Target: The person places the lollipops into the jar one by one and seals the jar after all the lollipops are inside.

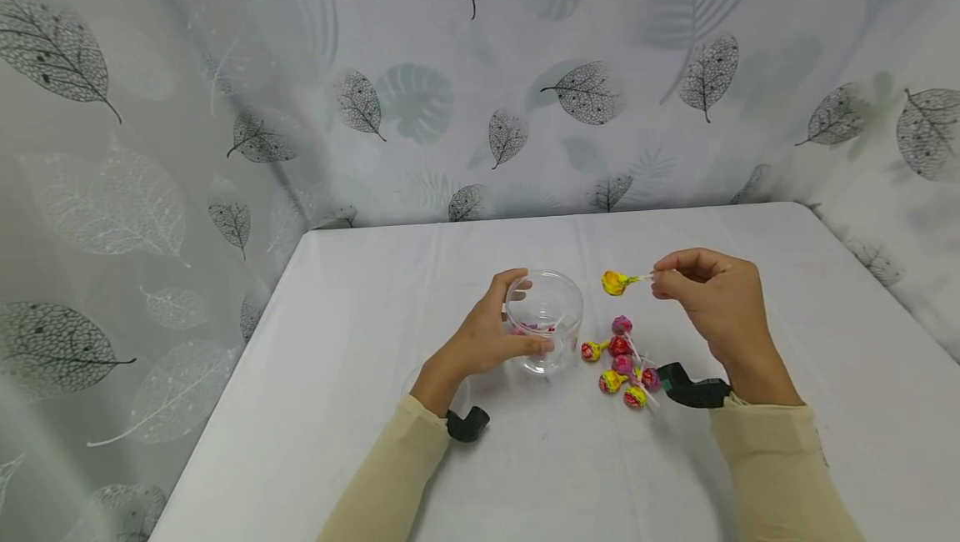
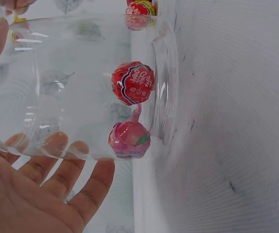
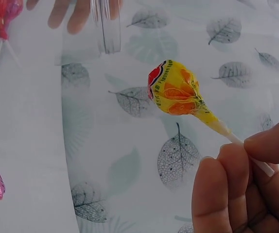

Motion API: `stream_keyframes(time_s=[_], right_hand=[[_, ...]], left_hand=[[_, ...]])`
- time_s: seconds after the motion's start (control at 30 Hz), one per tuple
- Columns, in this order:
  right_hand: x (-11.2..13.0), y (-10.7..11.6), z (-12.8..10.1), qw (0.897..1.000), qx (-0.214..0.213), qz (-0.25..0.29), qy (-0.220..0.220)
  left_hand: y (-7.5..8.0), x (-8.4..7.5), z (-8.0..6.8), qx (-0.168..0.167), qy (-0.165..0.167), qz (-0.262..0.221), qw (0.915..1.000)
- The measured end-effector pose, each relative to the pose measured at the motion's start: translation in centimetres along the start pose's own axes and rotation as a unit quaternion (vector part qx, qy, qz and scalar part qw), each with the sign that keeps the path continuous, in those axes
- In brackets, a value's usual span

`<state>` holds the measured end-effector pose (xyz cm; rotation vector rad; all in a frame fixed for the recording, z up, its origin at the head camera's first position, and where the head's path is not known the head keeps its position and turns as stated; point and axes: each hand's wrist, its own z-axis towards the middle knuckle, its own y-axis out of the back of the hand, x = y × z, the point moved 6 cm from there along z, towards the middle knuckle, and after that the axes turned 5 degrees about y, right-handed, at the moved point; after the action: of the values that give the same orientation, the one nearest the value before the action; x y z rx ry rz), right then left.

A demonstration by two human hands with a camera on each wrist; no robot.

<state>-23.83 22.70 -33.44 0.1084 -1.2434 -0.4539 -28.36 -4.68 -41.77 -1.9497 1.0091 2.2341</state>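
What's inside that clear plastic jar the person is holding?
Inside the clear jar lie two wrapped lollipops: a red one and a pink one. The left hand covers part of its wall, so more could be hidden.

A staged tabletop booth: white-clothed table (image 1: 360,409) enclosed by leaf-printed curtains (image 1: 225,108).

A white table (image 1: 360,409) is seen. A clear cup (image 1: 545,321) and a small heap of lollipops (image 1: 621,363) are set on it.
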Motion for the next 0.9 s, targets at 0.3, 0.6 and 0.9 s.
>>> stream_keyframes(time_s=[0.3, 0.6, 0.9], right_hand=[[0.5, -1.2, -0.1, 0.999, 0.012, 0.029, 0.008], [1.0, -2.4, -0.6, 0.999, 0.023, 0.038, 0.002], [1.3, -3.6, -0.9, 0.998, 0.036, 0.045, 0.005]], left_hand=[[0.0, 0.1, 0.0, -0.001, 0.002, 0.000, 1.0000], [0.0, 0.0, 0.0, 0.000, 0.007, -0.002, 1.0000], [0.1, 0.1, 0.0, 0.000, 0.004, 0.003, 1.0000]])
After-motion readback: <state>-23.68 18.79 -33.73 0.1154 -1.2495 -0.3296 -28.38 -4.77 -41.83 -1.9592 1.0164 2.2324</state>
